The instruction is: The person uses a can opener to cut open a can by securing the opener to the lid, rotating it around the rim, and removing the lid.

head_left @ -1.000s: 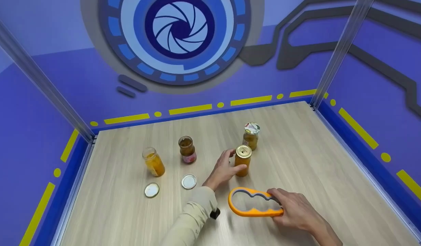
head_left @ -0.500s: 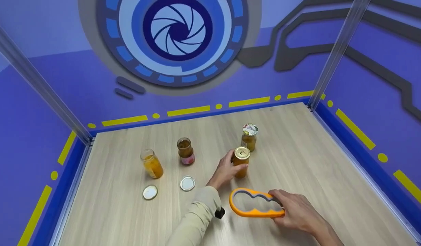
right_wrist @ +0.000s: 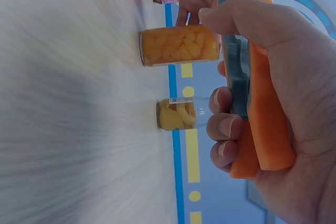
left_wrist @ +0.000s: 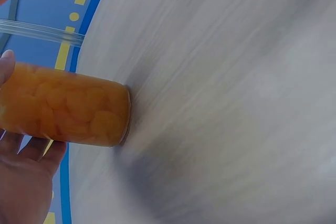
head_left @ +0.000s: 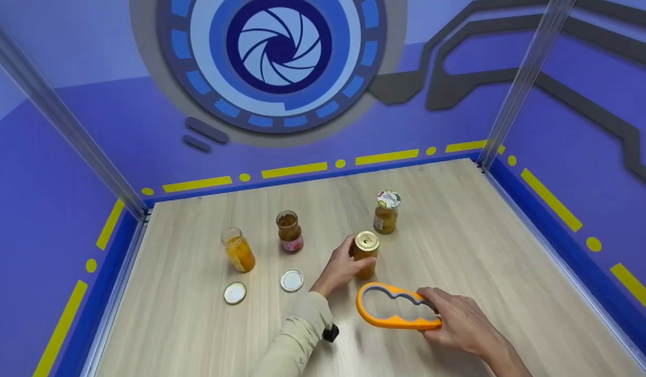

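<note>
My left hand grips a glass jar of orange fruit pieces with a gold lid, thumb on the near side and fingers behind. In the left wrist view the jar's base shows close over the tabletop. My right hand holds an orange jar opener with a grey wavy inner edge, its fingers curled round the handle end. The opener is above the table, in front of the jar and apart from it. A second jar with a patterned white lid stands just behind the gripped one.
To the left stand two lidless jars, one with orange contents and a darker one with a pink label. Two lids, a left one and a right one, lie in front of them. Blue printed walls border the wooden table.
My left hand has closed more firmly round the gold-lidded jar and drawn it slightly nearer and left, away from the patterned-lid jar. The right hand keeps holding the opener in about the same place.
</note>
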`<state>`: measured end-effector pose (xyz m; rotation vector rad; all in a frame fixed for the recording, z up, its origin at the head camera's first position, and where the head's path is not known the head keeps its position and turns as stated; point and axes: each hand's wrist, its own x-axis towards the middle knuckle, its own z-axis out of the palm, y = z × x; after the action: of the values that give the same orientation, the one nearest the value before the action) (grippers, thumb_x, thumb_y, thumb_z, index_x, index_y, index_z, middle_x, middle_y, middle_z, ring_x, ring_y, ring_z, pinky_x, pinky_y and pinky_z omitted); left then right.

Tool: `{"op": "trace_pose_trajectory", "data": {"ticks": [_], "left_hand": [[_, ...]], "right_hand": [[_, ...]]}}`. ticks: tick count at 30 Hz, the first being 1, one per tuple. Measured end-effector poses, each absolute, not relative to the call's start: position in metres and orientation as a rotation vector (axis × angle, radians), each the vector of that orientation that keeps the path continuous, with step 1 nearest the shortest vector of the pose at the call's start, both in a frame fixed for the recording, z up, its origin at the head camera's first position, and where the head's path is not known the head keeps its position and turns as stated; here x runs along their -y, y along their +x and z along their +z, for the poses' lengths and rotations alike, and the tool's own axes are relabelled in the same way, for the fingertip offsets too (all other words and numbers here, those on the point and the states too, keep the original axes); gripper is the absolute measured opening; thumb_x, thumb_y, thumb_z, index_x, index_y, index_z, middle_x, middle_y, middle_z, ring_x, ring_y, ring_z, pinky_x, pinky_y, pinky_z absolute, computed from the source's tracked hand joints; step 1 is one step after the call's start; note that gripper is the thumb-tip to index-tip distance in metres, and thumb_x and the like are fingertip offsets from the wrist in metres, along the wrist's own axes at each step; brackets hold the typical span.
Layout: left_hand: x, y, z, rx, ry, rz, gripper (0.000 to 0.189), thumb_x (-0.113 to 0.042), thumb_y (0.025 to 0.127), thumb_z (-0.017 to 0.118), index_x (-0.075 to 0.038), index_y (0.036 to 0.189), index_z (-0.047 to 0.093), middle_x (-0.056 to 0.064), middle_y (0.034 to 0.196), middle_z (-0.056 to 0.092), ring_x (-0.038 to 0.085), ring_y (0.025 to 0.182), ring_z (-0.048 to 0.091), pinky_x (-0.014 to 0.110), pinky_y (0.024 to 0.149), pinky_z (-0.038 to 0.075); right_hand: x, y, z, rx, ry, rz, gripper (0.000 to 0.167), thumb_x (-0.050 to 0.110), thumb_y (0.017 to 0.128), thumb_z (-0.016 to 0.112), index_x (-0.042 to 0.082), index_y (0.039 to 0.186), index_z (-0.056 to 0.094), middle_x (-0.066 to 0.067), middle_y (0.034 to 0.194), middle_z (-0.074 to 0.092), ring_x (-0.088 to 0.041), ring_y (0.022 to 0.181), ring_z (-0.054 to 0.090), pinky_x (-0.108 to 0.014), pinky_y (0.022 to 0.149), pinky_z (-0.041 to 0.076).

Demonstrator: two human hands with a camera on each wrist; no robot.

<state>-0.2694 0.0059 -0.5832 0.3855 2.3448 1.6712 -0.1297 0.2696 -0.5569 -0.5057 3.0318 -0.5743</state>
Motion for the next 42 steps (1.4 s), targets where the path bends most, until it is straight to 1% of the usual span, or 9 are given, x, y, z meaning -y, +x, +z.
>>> {"op": "trace_pose_trajectory", "data": {"ticks": [5,9,15,19,27,31,36,39,42], "left_hand": [[0.009,-0.261,-0.584,-2.339,0.398,1.691,0.069,-0.030,0.094,0.078,-0.011,0.152,0.045,0.006,0.149,0.054,0.025,0.138,0.050,0.046,0.116,0.039],[0.022,-0.255,-0.586,-2.352,0.422,1.725,0.069,-0.027,0.093,0.080,-0.008,0.150,0.047,0.009,0.146,0.056,0.027,0.136,0.051,0.045,0.115,0.039],[0.042,-0.243,-0.589,-2.330,0.387,1.754,0.071,-0.028,0.091,0.081,-0.008,0.150,0.047,0.009,0.146,0.056,0.028,0.137,0.051,0.047,0.115,0.039],[0.053,-0.234,-0.590,-2.333,0.372,1.767,0.069,-0.028,0.091,0.081,-0.009,0.149,0.048,0.010,0.144,0.058,0.029,0.135,0.053,0.048,0.114,0.040],[0.066,-0.217,-0.590,-2.322,0.422,1.797,0.064,-0.016,0.092,0.079,-0.004,0.147,0.048,0.012,0.144,0.057,0.031,0.135,0.052,0.049,0.115,0.039],[0.069,-0.211,-0.589,-2.320,0.465,1.787,0.062,-0.014,0.092,0.078,-0.005,0.147,0.048,0.009,0.142,0.058,0.028,0.134,0.053,0.047,0.114,0.040],[0.073,-0.203,-0.588,-2.328,0.487,1.784,0.061,-0.008,0.091,0.076,-0.008,0.146,0.050,0.005,0.139,0.059,0.024,0.131,0.056,0.046,0.113,0.042],[0.075,-0.195,-0.589,-2.327,0.470,1.790,0.062,-0.011,0.092,0.078,-0.009,0.147,0.050,0.004,0.141,0.058,0.024,0.131,0.055,0.047,0.114,0.041],[0.075,-0.187,-0.589,-2.321,0.423,1.796,0.066,-0.022,0.092,0.080,-0.009,0.149,0.048,0.004,0.144,0.057,0.024,0.133,0.054,0.048,0.115,0.040]], "right_hand": [[-0.270,-0.132,-0.556,-3.085,-0.604,-0.597,0.061,0.034,0.071,0.089,0.025,0.124,0.060,0.020,0.087,0.054,0.000,0.069,0.046,-0.025,0.062,0.042],[-0.268,-0.134,-0.554,-3.091,-0.612,-0.611,0.062,0.033,0.071,0.090,0.024,0.125,0.060,0.019,0.089,0.055,-0.001,0.070,0.047,-0.025,0.062,0.043],[-0.262,-0.137,-0.549,-3.096,-0.563,-0.603,0.065,0.036,0.071,0.092,0.023,0.126,0.060,0.016,0.091,0.059,-0.001,0.070,0.048,-0.025,0.063,0.044],[-0.259,-0.138,-0.545,-3.116,-0.587,-0.622,0.066,0.035,0.070,0.092,0.022,0.126,0.060,0.016,0.092,0.060,-0.001,0.071,0.049,-0.026,0.063,0.044],[-0.250,-0.145,-0.539,-3.170,-0.648,-0.667,0.067,0.029,0.067,0.094,0.022,0.125,0.060,0.015,0.096,0.063,-0.001,0.074,0.055,-0.026,0.062,0.047],[-0.244,-0.152,-0.535,-3.192,-0.697,-0.698,0.065,0.028,0.068,0.094,0.021,0.124,0.061,0.013,0.099,0.065,-0.003,0.076,0.060,-0.026,0.063,0.049],[-0.232,-0.161,-0.529,-3.185,-0.724,-0.686,0.064,0.029,0.070,0.093,0.021,0.125,0.060,0.010,0.099,0.066,-0.005,0.077,0.061,-0.027,0.064,0.050],[-0.225,-0.165,-0.526,-3.187,-0.742,-0.665,0.065,0.029,0.070,0.092,0.020,0.125,0.060,0.009,0.100,0.067,-0.005,0.076,0.061,-0.027,0.064,0.050],[-0.218,-0.169,-0.524,-3.197,-0.791,-0.644,0.065,0.031,0.069,0.093,0.020,0.125,0.060,0.009,0.099,0.066,-0.004,0.076,0.060,-0.026,0.063,0.050]]}}
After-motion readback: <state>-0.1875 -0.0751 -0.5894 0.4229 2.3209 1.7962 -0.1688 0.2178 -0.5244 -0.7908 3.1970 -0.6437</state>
